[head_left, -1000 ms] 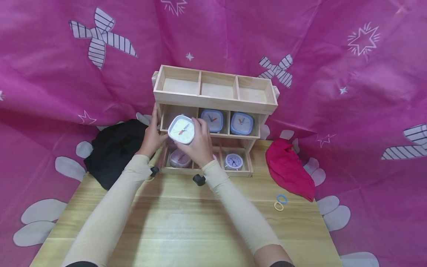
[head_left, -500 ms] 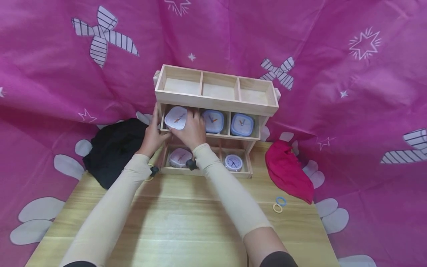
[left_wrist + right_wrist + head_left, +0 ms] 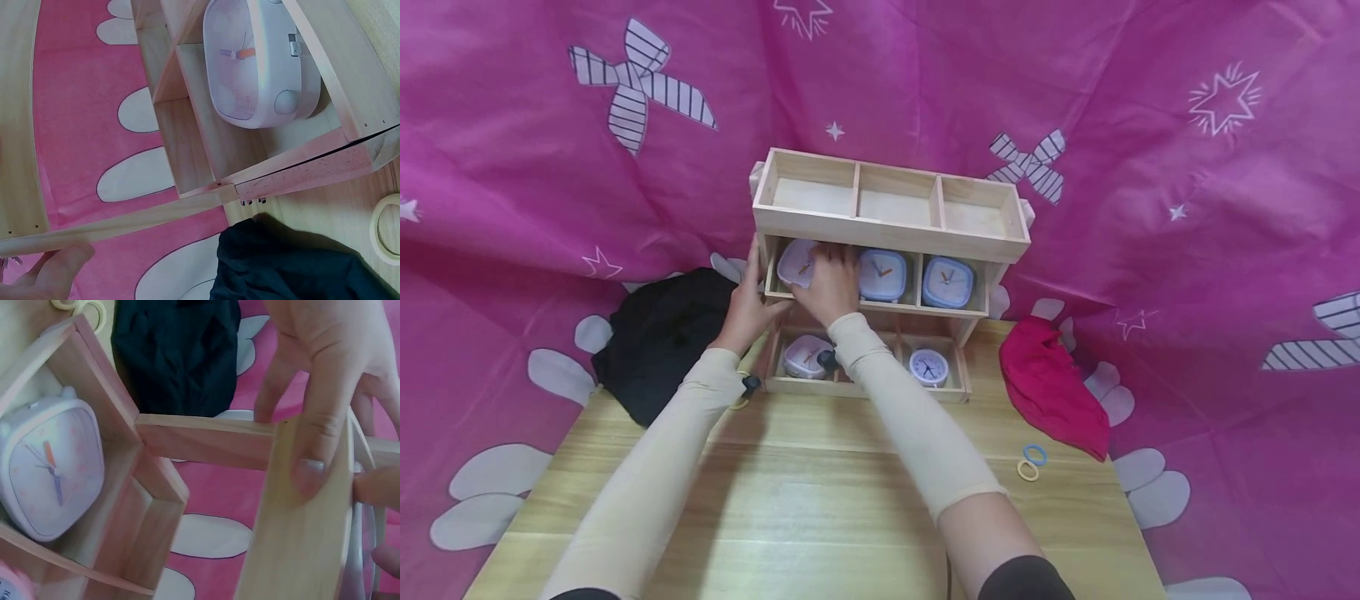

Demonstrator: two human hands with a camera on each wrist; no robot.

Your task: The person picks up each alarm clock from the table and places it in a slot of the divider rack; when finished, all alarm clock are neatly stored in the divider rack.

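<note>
A wooden tiered shelf (image 3: 891, 228) stands at the back of the table. My left hand (image 3: 748, 310) grips the left end of its middle tier, and the right wrist view shows that thumb (image 3: 319, 437) on the front board. My right hand (image 3: 830, 283) holds a pale alarm clock (image 3: 794, 262) inside the middle tier's left compartment; the fingers cover the clock's right side. Two blue-rimmed alarm clocks, one in the centre compartment (image 3: 882, 275) and one in the right (image 3: 948, 282), share that tier. Below, a pale lilac alarm clock (image 3: 231, 69) sits in the bottom tier's left compartment.
A round white clock (image 3: 928, 367) is in the bottom right compartment. Black cloth (image 3: 662, 342) lies left of the shelf, red cloth (image 3: 1052, 387) right. A blue ring (image 3: 1035, 454) and a yellow ring (image 3: 1027, 471) lie on the table (image 3: 805, 517). A pink patterned curtain (image 3: 910, 83) hangs behind.
My right hand has carried the pale alarm clock from in front of the shelf back into the middle tier's left compartment. My left hand stays at the shelf's left end.
</note>
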